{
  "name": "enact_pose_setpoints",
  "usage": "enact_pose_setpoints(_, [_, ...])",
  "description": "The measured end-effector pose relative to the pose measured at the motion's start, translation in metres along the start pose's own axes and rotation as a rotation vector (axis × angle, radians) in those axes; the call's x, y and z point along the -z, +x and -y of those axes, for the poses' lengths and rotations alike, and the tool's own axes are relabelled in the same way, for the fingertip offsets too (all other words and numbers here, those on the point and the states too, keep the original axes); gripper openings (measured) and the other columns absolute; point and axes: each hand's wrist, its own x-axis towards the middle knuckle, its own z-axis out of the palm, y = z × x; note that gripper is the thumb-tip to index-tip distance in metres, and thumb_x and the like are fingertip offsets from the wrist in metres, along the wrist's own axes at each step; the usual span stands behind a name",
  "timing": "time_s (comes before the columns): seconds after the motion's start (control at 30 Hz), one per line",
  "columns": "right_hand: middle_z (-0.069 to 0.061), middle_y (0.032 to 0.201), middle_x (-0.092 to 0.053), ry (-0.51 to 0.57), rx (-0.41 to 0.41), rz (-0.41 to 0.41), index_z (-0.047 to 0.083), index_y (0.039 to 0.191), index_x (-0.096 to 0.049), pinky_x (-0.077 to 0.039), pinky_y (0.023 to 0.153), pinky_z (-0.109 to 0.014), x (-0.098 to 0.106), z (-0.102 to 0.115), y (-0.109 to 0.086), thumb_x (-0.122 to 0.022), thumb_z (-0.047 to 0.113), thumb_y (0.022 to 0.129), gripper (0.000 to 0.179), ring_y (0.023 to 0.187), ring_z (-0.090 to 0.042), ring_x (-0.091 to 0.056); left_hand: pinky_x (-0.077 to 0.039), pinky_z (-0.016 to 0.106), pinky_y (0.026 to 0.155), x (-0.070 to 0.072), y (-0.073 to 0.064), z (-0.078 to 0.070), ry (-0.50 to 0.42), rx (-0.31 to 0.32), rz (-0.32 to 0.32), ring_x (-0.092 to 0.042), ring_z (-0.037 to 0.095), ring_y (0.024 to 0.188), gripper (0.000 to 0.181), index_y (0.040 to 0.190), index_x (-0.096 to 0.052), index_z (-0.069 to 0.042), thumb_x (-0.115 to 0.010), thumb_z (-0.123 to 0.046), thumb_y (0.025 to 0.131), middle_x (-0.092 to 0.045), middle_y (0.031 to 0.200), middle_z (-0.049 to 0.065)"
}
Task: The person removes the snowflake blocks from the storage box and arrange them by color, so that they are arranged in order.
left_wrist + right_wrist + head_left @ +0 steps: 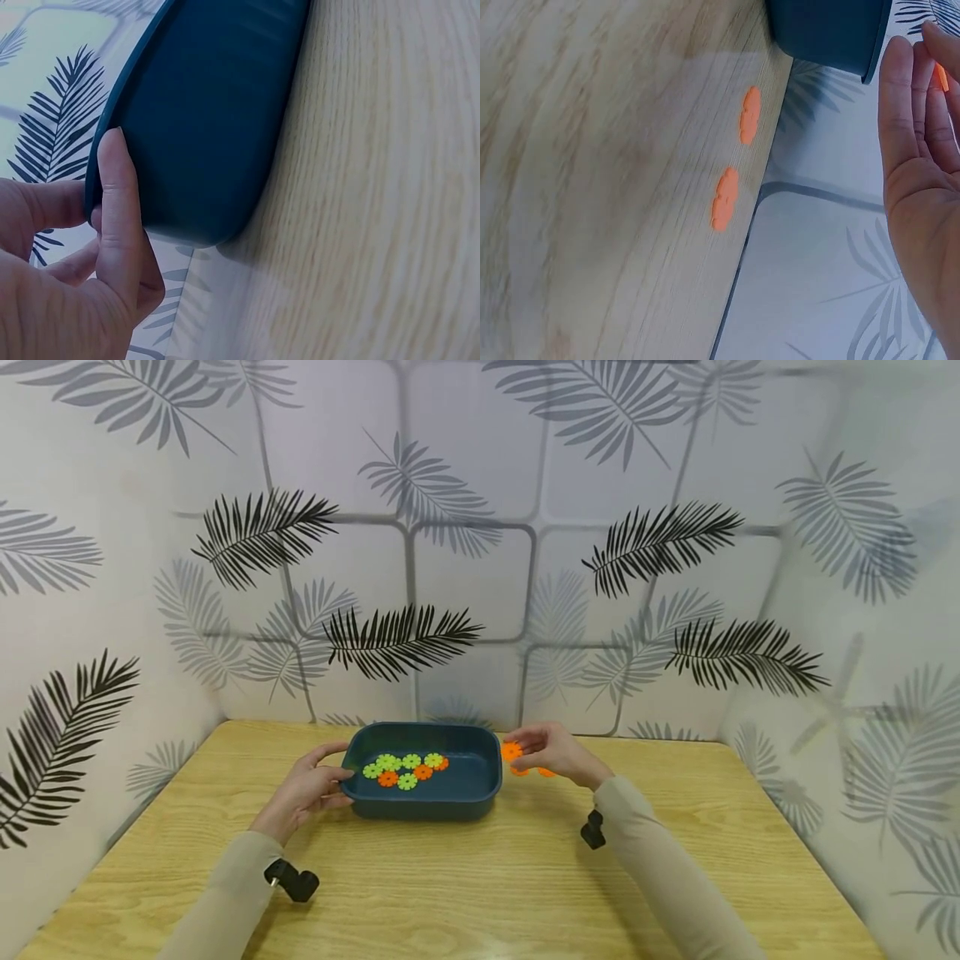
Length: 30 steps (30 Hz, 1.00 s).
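My left hand (307,789) grips the left end of a dark teal plastic tub (423,810). In the left wrist view the thumb lies over the rim and the fingers lie against the outer wall. Green notched discs (407,782) and orange notched discs (387,779), several in all, lie in the tub's left and middle part. Just outside its right end, my right hand (555,753) pinches another orange disc (512,752) at the fingertips. The right wrist view shows only a sliver of that disc between the fingers.
Two more orange discs, a nearer one (725,199) and a farther one (750,115), lie flat on the wooden table (420,893) beneath the right hand. A leaf-patterned wall covering (472,585) borders the table at the back and sides.
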Motion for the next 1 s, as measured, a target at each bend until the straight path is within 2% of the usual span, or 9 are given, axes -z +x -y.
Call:
enact_pose_setpoints(0.23, [-0.018,0.118,-0.065,0.031,-0.017,-0.018,0.002,0.130,-0.062,-0.054,0.085,-0.030,0.006,-0.007,-0.003,-0.075,0.005,0.084,0.048,0.096,-0.017,-0.062,-0.061,0.029,0.064,-0.003,-0.004,-0.002,-0.001,-0.003,-0.013,-0.066,0.016,0.071,0.058,0.153,-0.029,-0.014,-0.052,-0.007,0.100,-0.062,0.091,0.011])
enact_pose_setpoints(0.43, [-0.025,0.119,-0.063,0.098,-0.037,-0.024,-0.004,0.129,-0.059,-0.053,0.092,-0.052,0.012,-0.006,-0.011,-0.072,-0.001,0.084,0.047,0.091,-0.015,-0.064,-0.060,0.026,0.063,-0.007,-0.005,-0.003,-0.027,0.007,0.002,-0.065,0.016,0.072,0.057,0.153,-0.027,-0.010,-0.049,-0.007,0.100,-0.058,0.099,0.014])
enact_pose_setpoints(0.5, [-0.024,0.119,-0.063,0.097,-0.046,-0.030,-0.005,0.129,-0.059,-0.053,0.092,-0.054,0.014,-0.001,-0.016,-0.072,-0.001,0.084,0.047,0.092,-0.017,-0.064,-0.060,0.026,0.063,-0.007,-0.006,-0.003,-0.033,0.008,0.006,-0.064,0.016,0.072,0.057,0.153,-0.027,-0.009,-0.049,-0.007,0.100,-0.057,0.100,0.014])
enact_pose_setpoints(0.6, [-0.019,0.118,-0.064,0.080,-0.046,-0.046,-0.001,0.129,-0.060,-0.055,0.088,-0.044,0.017,-0.008,-0.017,-0.074,0.004,0.085,0.047,0.096,-0.018,-0.063,-0.060,0.027,0.063,-0.006,-0.005,-0.002,-0.035,0.005,0.004,-0.064,0.016,0.072,0.057,0.153,-0.027,-0.010,-0.050,-0.007,0.100,-0.057,0.099,0.014])
enact_pose_setpoints(0.73, [-0.012,0.115,-0.066,0.077,-0.054,-0.067,0.003,0.129,-0.062,-0.056,0.083,-0.034,0.022,-0.031,-0.012,-0.077,0.010,0.084,0.047,0.098,-0.019,-0.063,-0.060,0.027,0.064,-0.004,-0.004,0.000,-0.039,-0.002,0.010,-0.065,0.016,0.073,0.057,0.153,-0.028,-0.012,-0.049,-0.007,0.100,-0.057,0.100,0.014])
enact_pose_setpoints(1.0, [-0.016,0.112,-0.066,0.169,-0.063,-0.035,-0.006,0.133,-0.055,-0.058,0.086,-0.045,0.033,-0.046,-0.019,-0.072,0.003,0.086,0.050,0.093,-0.019,-0.067,-0.060,0.027,0.064,-0.003,-0.004,-0.001,-0.038,-0.007,0.025,-0.064,0.015,0.070,0.060,0.155,-0.026,-0.017,-0.050,-0.006,0.100,-0.056,0.099,0.014])
